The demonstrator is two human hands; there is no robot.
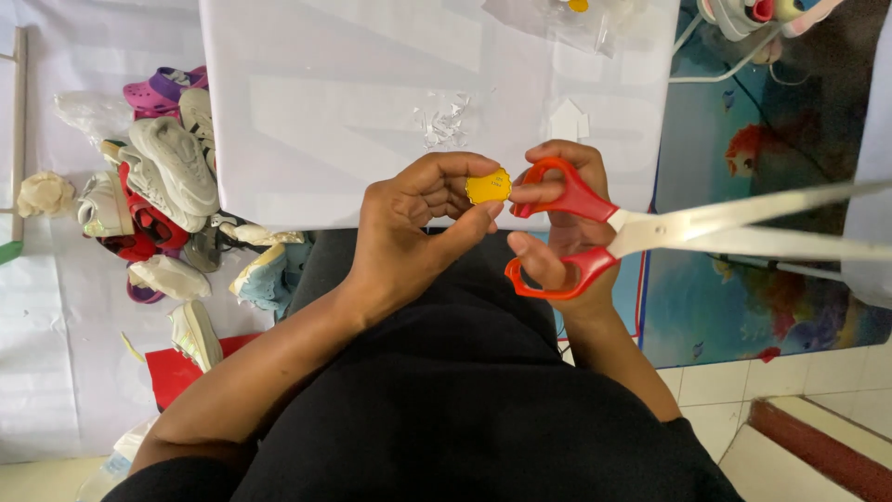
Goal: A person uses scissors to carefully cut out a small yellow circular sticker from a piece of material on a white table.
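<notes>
Left hand [418, 228] pinches a small yellow scalloped disc [489, 187]. Right hand [562, 232] grips red-handled scissors [595, 228], blades nearly closed, pointing right, near the white tabletop [372, 93].

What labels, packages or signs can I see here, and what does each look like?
Yellow tag: small, round, scalloped edge, faint marks; pinched in the left hand, touched by the right hand, which holds red scissors.
Clear bag: crumpled, top edge of the white table.
</notes>
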